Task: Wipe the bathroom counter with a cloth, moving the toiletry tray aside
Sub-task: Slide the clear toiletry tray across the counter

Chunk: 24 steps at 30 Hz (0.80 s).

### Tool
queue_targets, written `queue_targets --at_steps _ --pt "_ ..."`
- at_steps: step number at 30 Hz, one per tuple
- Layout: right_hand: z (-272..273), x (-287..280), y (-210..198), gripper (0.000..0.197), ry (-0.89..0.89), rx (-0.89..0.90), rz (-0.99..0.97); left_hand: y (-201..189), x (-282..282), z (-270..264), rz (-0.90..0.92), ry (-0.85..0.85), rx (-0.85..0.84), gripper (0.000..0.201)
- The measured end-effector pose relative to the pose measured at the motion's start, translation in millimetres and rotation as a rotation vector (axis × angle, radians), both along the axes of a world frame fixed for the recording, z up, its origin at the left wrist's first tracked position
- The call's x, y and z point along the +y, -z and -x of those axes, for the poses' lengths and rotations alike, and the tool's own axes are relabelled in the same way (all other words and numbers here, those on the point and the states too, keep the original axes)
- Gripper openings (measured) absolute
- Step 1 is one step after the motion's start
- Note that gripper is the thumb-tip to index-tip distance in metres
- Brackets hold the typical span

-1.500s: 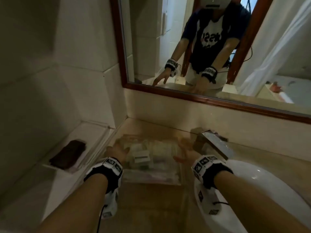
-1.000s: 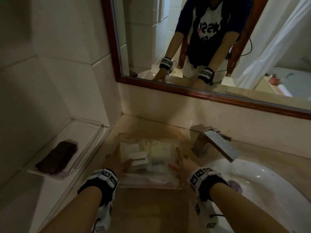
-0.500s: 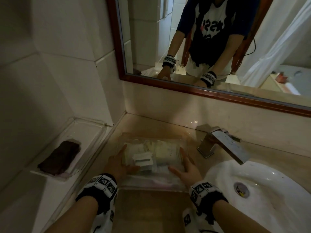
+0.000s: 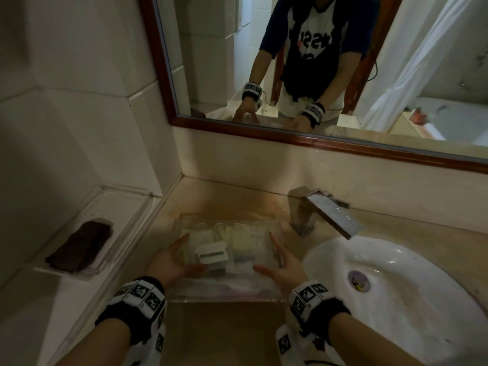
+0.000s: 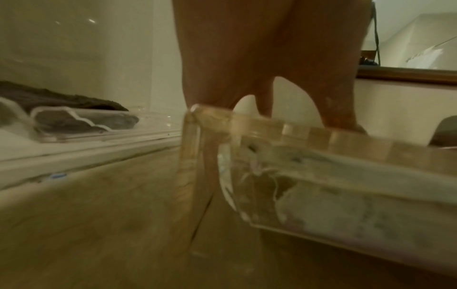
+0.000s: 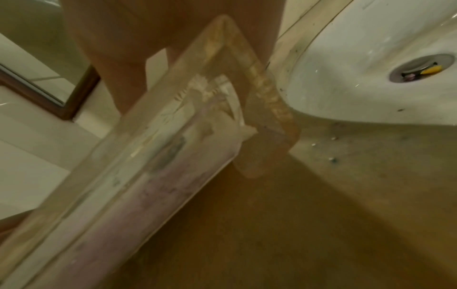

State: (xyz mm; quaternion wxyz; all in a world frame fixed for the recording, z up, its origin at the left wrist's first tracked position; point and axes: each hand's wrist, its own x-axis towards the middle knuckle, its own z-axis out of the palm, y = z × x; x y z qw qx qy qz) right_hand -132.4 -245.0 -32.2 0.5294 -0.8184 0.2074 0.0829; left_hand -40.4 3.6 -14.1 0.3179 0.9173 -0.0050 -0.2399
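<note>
Tray [image 4: 227,292] edges gripped by left hand [image 4: 169,262] and right hand [image 4: 284,263], between ledge [image 4: 34,313] and sink [image 4: 396,299].

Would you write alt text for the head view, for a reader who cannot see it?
The left hand and right hand hold a clear tray by its ends, left of the sink; a dark cloth lies further left.

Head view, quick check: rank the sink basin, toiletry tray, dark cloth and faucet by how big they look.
Largest: sink basin, though the frame crops it.
Next: toiletry tray.
Last: dark cloth and faucet look alike in size; not ranking them.
</note>
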Motion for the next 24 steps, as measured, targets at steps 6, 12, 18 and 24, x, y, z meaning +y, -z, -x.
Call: queue_targets --at_steps 6,12,18,24 --pt "49.9 -16.3 -12.9 0.089 -0.084 0.003 0.020 -12.5 -9.7 66.4 0.062 -0.099 -0.010 0.098" --pt "119.0 -59.1 -31.2 0.085 -0.110 -0.052 0.067 -28.5 -50.0 142.0 0.043 -0.093 -0.035 0.110" --pt "208.4 -140.1 -55.6 0.085 -0.106 -0.030 0.121 -42.0 -132.1 228.9 0.091 -0.092 -0.075 0.108" --pt "302.8 -236.4 -67.2 0.083 0.013 -0.030 0.117 -39.5 -245.4 294.7 0.119 0.038 -0.059 0.091"
